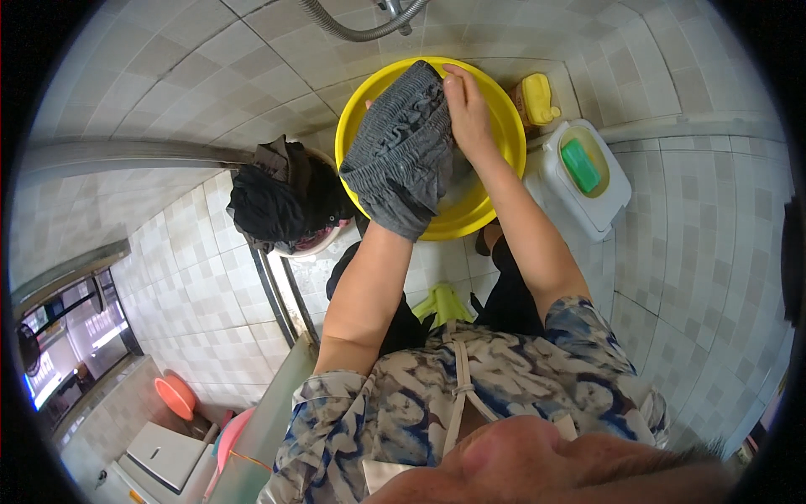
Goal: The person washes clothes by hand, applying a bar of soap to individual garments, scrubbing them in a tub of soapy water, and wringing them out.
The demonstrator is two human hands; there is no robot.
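Observation:
A dark grey garment with a gathered elastic waistband (399,151) is spread between my hands, over a round yellow basin (514,134). My right hand (468,113) grips its edge at the upper right, thumb and fingers closed round the cloth. From below, my left forearm runs into the garment, and the cloth covers most of my left hand (368,104). Only a bit of a fingertip shows past the garment's left edge, so its grip is hidden. Some water or wet surface shows in the basin beside the cloth.
Dark clothes (273,197) heap over a pail left of the basin. To the right, a green bar of soap (580,165) lies on a white lidded bin (617,197); a yellow-capped bottle (537,99) stands by the wall. Above hangs a metal shower hose (361,34). A green stool (442,304) is under me.

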